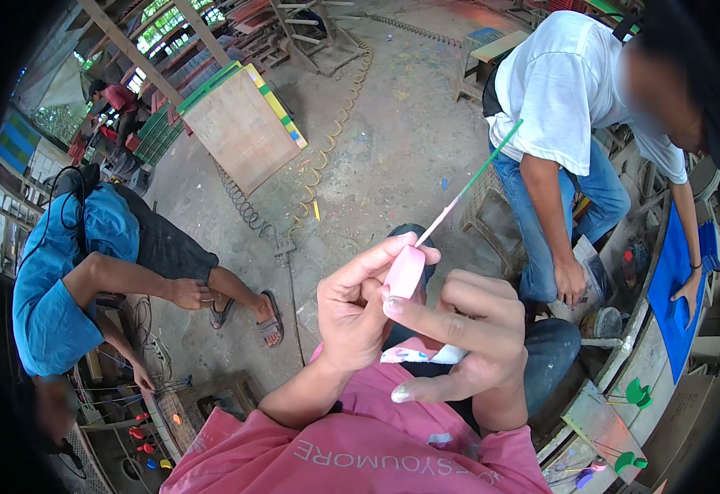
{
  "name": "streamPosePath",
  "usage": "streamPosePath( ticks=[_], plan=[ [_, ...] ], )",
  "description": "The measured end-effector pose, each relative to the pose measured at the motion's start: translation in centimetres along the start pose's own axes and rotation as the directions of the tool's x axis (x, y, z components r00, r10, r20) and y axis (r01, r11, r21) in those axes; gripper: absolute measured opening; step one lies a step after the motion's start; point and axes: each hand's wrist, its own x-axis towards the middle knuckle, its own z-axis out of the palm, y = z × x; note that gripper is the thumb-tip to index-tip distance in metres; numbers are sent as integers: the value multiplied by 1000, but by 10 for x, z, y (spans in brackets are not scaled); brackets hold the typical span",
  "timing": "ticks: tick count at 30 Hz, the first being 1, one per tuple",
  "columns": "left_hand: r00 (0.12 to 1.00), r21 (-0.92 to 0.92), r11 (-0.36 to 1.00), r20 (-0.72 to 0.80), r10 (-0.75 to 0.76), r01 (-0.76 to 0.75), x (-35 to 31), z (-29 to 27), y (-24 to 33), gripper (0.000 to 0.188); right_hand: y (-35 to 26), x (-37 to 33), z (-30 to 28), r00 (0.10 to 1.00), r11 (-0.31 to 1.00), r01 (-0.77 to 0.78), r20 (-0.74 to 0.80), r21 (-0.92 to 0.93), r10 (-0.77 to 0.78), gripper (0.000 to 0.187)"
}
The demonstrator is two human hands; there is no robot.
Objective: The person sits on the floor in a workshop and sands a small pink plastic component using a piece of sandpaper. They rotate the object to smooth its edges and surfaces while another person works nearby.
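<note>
My left hand pinches a small, smooth pink piece between thumb and fingers in front of my chest. From its top a thin stick slants up to the right, pink near the piece and green toward its far end. My right hand is close beside it, with one fingertip at the lower end of the pink piece. Between the bent fingers of that hand sits a folded white and pink strip with blue marks; whether it is cloth or paper I cannot tell. Pale smears cover the right fingertips.
A person in a blue shirt bends over at left, near small coloured pieces on sticks. Another in a white shirt sits at right, one hand on a blue sheet. Green pieces on sticks stand lower right. A coiled hose crosses the floor.
</note>
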Motion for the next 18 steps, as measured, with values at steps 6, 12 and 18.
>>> streamPosePath(
  ticks=[6, 12, 18],
  plan=[
    [999, 37, 999, 32, 11, -12, -2, -2, 3, 43, -8, -6, 6, 959, 966, -168, -194, 195, 206, 49],
    [994, 178, 979, 66, 91, -102, -3, 3, 1, 42, -6, -13, 2, 841, 919, -336, -374, 206, 392, 32],
    [993, 290, 950, 64, 102, -117, -7, 9, 3, 40, -12, -13, 4, 874, 938, -315, -343, 142, 345, 30]
  ],
)
